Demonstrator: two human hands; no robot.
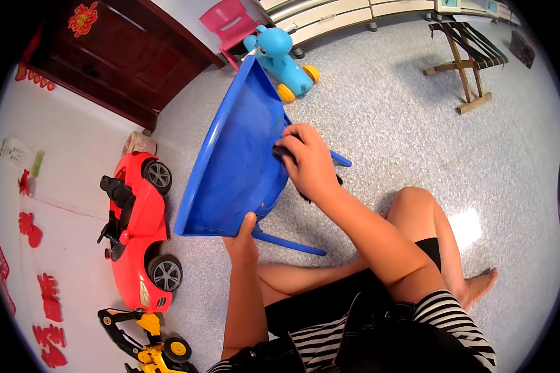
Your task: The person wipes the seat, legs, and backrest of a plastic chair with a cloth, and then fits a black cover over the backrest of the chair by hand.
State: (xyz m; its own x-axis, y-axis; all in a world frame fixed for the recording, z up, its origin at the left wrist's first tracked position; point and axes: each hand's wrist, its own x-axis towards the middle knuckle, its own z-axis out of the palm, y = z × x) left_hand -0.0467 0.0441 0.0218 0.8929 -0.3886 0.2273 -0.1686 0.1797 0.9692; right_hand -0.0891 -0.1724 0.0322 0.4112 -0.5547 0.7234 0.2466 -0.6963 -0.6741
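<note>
A: What takes up most room?
B: The speckled floor [373, 93], then the dark red door [106, 59] at upper left.
A: And on the floor?
B: A red toy car [134, 273] by the wall, with a pink chair [227, 23] and a blue ride-on toy [292, 73] beyond, and a folding stool [463, 64] at upper right.
A: Where's the blue plastic piece [233, 155]?
B: In front of the seated person, tilted, its hollow face turned sideways and up, two slim legs sticking out rightward.
A: The hands?
B: The left hand [242, 245] is clamped on its near edge, thumb over the inner face, the other fingers mostly hidden. The right hand [309, 163] is at the inner face's right side, fingers and thumb pinched together.
A: On what?
B: A small dark object [282, 150], mostly covered; I can't tell what it is.
</note>
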